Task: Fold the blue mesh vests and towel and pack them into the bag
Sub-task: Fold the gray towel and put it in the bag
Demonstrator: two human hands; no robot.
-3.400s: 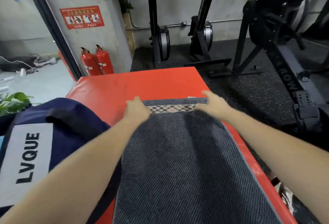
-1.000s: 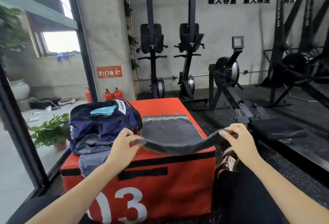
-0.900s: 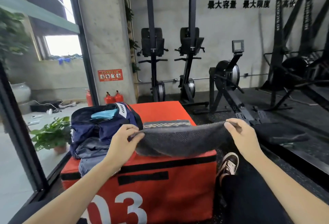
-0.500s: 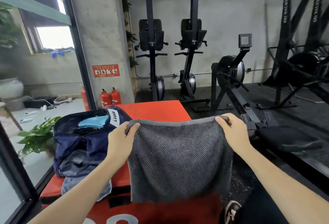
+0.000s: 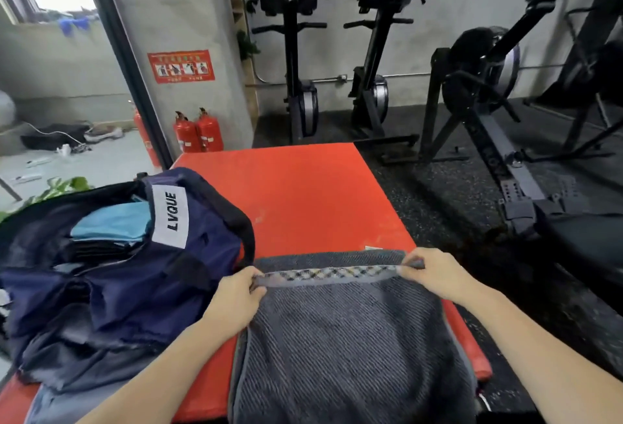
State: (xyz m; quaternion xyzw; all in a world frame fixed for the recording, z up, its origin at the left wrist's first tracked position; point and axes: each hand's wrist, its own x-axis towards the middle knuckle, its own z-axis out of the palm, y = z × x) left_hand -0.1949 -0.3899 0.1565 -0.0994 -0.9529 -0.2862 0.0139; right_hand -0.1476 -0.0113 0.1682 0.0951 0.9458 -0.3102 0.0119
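Box [image 5: 296,201], red and padded, carries everything in play: the bag [image 5: 111,275] on its left part and the towel [image 5: 344,339] on its right part, the two just beside each other.

Towel: grey, ribbed, with a checked band across its far end. It lies directly in front of the person. Its long axis runs from the near edge of the box away toward the far edge, and its near end hangs over the near edge. A second grey layer shows just beyond the checked band, so the towel appears to be doubled over on itself. The fold is judged to be in progress, not finished.

Bag: dark blue, open at the top, with a white LVQUE label on its near rim. Inside it lies a light blue folded item [image 5: 108,223] on top of darker folded cloth. More dark blue fabric is heaped in front of the bag; whether this is a vest or part of the bag cannot be told.

Hands: the left hand [image 5: 236,292] pinches the left corner of the checked band; the right hand [image 5: 435,275] pinches the right corner. Both grip the towel and hold the band stretched between them.

Key relation: the bag lies to the left of the towel, so the left hand is nearer to its opening. Packing the towel calls for a leftward carry across the bag's near rim.
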